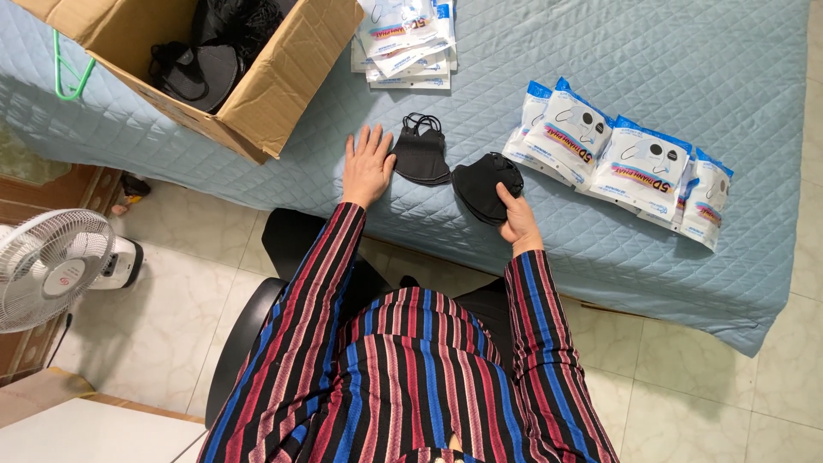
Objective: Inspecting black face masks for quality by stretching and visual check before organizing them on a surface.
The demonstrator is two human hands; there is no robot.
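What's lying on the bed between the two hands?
In the head view, a folded black face mask lies beside the left hand; the right hand holds another black mask.

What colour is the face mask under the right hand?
Black. The face mask, pinched at its edge by the right hand, shows best in the head view.

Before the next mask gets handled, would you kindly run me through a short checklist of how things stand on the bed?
1. Right hand grips the stack of black masks: ok.
2. Left hand lies flat and free beside the single black mask: ok.
3. Sealed packets sit apart from the hands: ok.
4. Cardboard box is open, dark masks inside: ok.
5. Number of masks in the stack: cannot tell.
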